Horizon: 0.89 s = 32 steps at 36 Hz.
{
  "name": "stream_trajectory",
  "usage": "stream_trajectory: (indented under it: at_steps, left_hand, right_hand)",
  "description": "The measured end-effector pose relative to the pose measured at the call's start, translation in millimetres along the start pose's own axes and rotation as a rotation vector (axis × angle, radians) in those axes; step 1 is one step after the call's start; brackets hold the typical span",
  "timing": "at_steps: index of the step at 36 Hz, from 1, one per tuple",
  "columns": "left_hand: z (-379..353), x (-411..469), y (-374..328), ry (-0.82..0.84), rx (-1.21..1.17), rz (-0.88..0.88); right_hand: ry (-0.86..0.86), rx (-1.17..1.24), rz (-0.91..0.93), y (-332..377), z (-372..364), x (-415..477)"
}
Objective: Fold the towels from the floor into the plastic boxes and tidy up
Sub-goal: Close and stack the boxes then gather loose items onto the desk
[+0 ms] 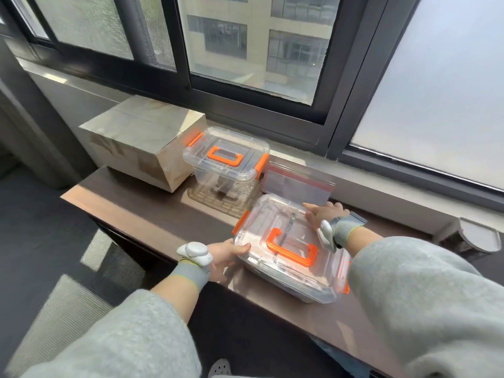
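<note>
On the left a carton (144,143) stands pushed back on the ledge (136,208), with the far box (245,147) just beside it, lid on and clips down, seemingly parked out of the way. The left hand (222,256) grips the near box (261,211) at its front left corner, thumb on the lid rim and fingers curled under the side, likely to steady it. That box sits at the ledge's front edge; something grey shows low inside, perhaps a folded towel, though I cannot tell. The right hand (326,214) lies on the lid's far right edge with fingers straight, holding nothing, probably pressing the lid down. A pouch (297,184) leans behind.
</note>
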<state>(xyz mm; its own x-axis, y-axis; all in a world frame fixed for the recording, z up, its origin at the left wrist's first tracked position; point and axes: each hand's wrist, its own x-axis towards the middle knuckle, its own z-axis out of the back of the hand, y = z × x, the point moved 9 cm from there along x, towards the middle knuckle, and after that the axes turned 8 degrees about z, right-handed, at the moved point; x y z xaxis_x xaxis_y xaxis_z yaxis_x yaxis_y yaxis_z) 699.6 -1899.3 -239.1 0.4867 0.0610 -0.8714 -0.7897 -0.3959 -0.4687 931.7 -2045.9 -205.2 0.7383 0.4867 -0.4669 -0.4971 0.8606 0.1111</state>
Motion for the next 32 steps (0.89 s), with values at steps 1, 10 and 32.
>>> stream_trajectory:
  at_steps: [1,10,32]
  left_hand:
    - [-1.6,-0.5,-2.3,0.007,-0.002,-0.025]
    - [2.2,5.5,-23.2,-0.041,-0.057,-0.246]
    - [3.6,4.2,-59.9,-0.168,0.777,-0.276]
  right_hand:
    - [0.009,-0.005,-0.005,0.2,-0.2,-0.4]
    - [-0.001,0.042,0.0,2.6,6.0,-4.1]
    - [0.061,-0.041,0.009,8.7,8.2,-10.9]
